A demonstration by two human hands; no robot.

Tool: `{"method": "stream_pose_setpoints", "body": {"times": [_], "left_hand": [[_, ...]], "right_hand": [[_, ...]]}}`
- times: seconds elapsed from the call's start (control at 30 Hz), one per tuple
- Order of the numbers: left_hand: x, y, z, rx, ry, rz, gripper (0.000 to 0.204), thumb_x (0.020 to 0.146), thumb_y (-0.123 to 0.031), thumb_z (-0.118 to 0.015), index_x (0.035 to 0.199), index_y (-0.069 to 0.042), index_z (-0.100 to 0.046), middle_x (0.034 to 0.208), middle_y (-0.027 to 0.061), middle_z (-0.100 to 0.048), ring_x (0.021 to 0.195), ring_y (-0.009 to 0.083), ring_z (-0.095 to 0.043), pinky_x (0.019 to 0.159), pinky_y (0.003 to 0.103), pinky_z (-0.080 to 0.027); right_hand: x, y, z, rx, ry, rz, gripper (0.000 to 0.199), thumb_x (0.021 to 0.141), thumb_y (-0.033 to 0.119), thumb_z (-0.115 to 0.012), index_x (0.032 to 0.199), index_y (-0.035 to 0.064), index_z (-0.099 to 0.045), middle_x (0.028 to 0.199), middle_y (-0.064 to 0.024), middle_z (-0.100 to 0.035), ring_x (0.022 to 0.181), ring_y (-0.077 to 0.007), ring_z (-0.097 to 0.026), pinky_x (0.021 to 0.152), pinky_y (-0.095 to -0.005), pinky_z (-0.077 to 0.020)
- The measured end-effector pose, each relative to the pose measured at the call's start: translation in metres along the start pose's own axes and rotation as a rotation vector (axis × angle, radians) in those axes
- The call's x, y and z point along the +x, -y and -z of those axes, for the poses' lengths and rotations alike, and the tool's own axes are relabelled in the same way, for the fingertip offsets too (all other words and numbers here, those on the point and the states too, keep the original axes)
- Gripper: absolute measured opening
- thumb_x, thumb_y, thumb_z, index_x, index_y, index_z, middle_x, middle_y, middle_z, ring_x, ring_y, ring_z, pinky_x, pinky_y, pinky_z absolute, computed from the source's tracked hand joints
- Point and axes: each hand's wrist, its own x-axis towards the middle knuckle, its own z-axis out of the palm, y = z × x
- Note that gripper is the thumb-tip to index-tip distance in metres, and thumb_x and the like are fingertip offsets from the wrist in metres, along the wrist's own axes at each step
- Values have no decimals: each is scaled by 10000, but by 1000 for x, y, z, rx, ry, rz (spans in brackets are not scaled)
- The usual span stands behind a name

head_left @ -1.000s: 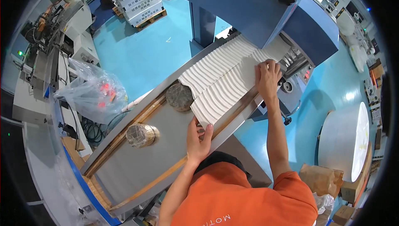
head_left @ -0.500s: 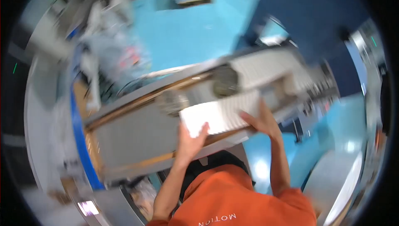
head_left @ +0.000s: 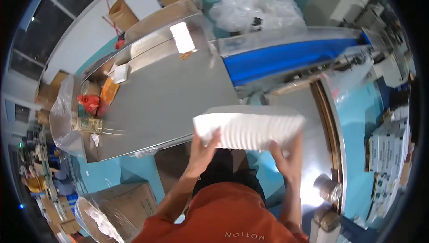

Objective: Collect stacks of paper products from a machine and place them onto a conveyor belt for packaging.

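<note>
Between my two hands I carry a long white stack of what look like thin nested trays (head_left: 250, 129), lying on its side with ribbed edges showing. My left hand (head_left: 203, 153) grips its left end, the thumb on the front face. At the other end my right hand (head_left: 287, 156) is closed around the stack, thumb in front. The stack is in the air, in front of my body, near the front right corner of a steel table (head_left: 165, 100). Its underside and my fingers behind it are partly hidden.
A blue conveyor belt (head_left: 286, 62) runs off the table's far right. A steel-topped bench (head_left: 306, 122) with clear-looking round items (head_left: 328, 189) stands at right. On the table lie a bright phone-like screen (head_left: 182, 37), a red bag (head_left: 88, 103) and a bottle (head_left: 89, 124). A cardboard box (head_left: 123, 205) sits lower left.
My body and view have turned left, from the long bench to the steel table. The white stack stays in both hands and has come round with me, now more level.
</note>
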Motion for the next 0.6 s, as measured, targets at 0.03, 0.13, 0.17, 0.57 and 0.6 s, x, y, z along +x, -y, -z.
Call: {"method": "stream_pose_setpoints", "body": {"times": [0.03, 0.13, 0.17, 0.57, 0.6], "left_hand": [[0, 3, 20, -87, -93, -63, 475, 936, -158, -601, 1323, -4, -371, 1162, 81, -539, 1053, 152, -530, 903, 293, -432], [-2, 6, 48, -219, -221, -49, 564, 944, -154, -588, 1383, -3, -268, 1326, 105, -422, 1219, 176, -411, 1044, 323, -315], [-1, 11, 52, -227, -292, 88, 582, 943, -159, -592, 1390, -7, -251, 1331, 108, -416, 1230, 183, -401, 1053, 327, -305], [63, 47, 25, -340, -95, -116, 635, 921, -117, -619, 1354, 0, -169, 1225, 136, -469, 1091, 178, -505, 886, 312, -451], [64, 52, 26, -341, -87, -122, 635, 921, -117, -619, 1354, 0, -169, 1225, 136, -469, 1091, 178, -505, 886, 312, -451]], "right_hand": [[37, -3, -31, 42, 151, 135, 694, 796, 209, -697, 1338, -52, -351, 1132, -219, -579, 1038, -338, -587, 910, -399, -450], [124, -25, -113, 52, 533, 96, 852, 774, 275, -701, 1392, -36, -205, 1295, -256, -478, 1177, -372, -517, 968, -412, -406], [153, -44, -140, 16, 655, 106, 853, 763, 302, -708, 1403, -18, -243, 1329, -244, -471, 1219, -375, -486, 1001, -409, -389], [177, -9, -135, -107, 167, 363, 428, 820, 79, -664, 1231, 90, -544, 1300, -163, -499, 1196, -350, -483, 967, -406, -416], [146, -8, -107, -173, 98, 296, 373, 840, 122, -672, 1189, 56, -557, 1301, -161, -507, 1217, -343, -477, 968, -409, -416]]}}
